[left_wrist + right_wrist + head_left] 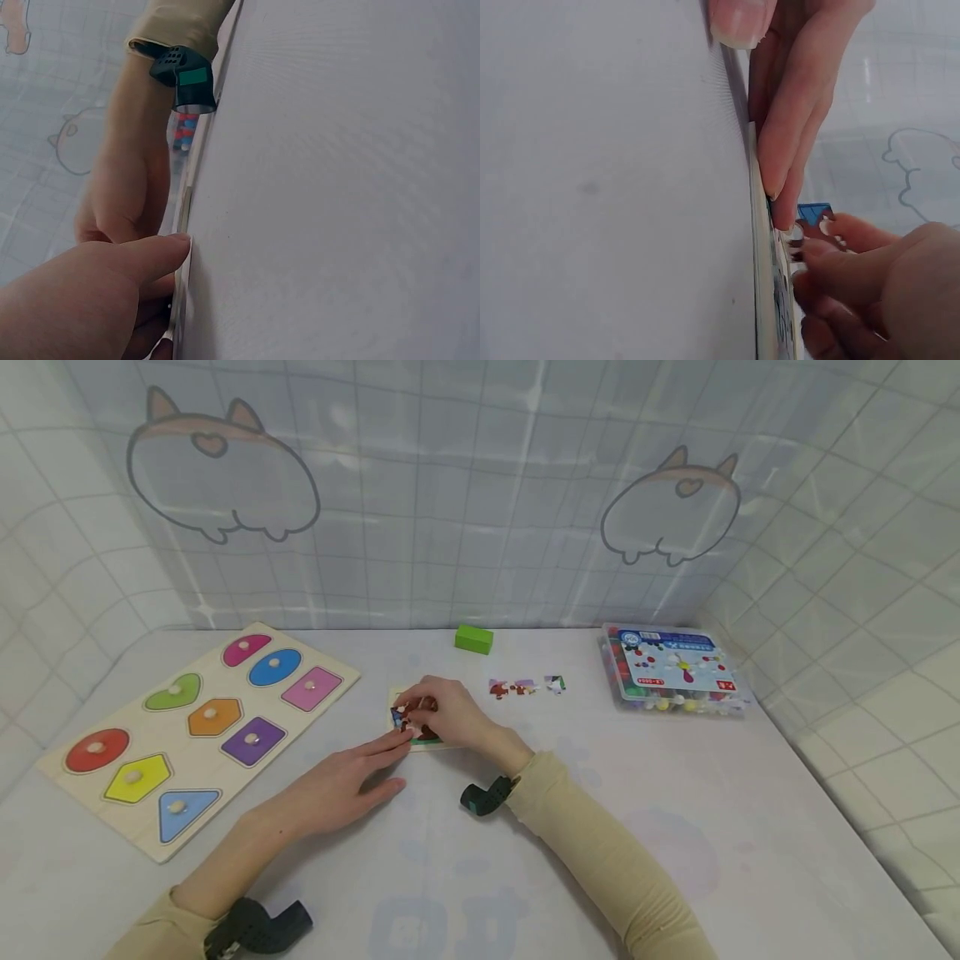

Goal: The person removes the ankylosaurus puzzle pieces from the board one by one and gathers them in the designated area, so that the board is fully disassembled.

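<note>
A small wooden jigsaw puzzle board (425,746) lies on the table in front of me, largely covered by both hands. Between thumb and fingers, my right hand (450,717) pinches a puzzle piece (815,213), brown with a blue corner, held tilted just above the board in the right wrist view. My left hand (337,791) lies flat with fingers stretched out, their tips touching the board's left part. In the left wrist view the left thumb rests beside the board's near edge. Three loose puzzle pieces (522,687) lie to the right of the board.
At left lies a large wooden shape board (183,777) with coloured knobbed shapes. A green block (474,639) sits near the back wall. On the right stands a clear plastic box (678,670) of coloured beads. Patterned curtains surround the table.
</note>
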Demonstrator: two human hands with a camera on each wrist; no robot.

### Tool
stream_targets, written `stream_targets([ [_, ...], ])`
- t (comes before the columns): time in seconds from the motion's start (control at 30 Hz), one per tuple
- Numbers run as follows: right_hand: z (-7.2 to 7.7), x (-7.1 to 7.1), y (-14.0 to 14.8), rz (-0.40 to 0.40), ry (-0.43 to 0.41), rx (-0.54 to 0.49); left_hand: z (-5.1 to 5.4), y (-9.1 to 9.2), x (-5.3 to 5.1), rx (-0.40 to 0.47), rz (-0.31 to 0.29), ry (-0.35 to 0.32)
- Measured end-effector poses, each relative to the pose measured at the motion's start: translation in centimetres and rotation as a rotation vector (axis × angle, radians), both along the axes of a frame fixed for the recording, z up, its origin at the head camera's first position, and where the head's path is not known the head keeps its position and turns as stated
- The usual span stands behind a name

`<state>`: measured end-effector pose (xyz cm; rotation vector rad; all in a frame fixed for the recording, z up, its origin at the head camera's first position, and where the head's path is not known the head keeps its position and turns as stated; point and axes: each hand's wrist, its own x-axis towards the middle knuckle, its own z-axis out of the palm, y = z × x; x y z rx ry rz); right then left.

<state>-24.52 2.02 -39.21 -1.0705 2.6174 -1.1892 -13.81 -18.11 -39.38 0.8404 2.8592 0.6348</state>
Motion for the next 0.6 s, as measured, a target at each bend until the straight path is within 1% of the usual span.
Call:
stream_targets([
  [0.07, 0.2, 0.1, 0.2, -0.011, -0.009, -0.030, -0.1, 0.0, 0.0, 0.000, -0.003, -0.003],
  [0.17, 0.7, 0.3, 0.7, -0.042, -0.048, -0.078, -0.1, 0.2, 0.0, 0.001, -0.006, -0.008],
  [0.27, 1.6, 0.6, 1.7, -0.066, -0.091, -0.118, -0.1, 0.4, 0.0, 0.002, 0.004, -0.013],
  [0.43, 2.8, 0.9, 4.0, -0.088, -0.171, -0.145, 0.1, 0.4, 0.0, -0.007, 0.021, -0.015],
  [0.5, 2.9, 0.8, 5.0, -0.100, -0.209, -0.161, 0.2, 0.3, 0.1, -0.012, 0.019, -0.014],
  [0.6, 3.0, 0.7, 6.7, -0.116, -0.241, -0.182, 0.2, 0.2, 0.1, -0.014, 0.016, -0.007],
])
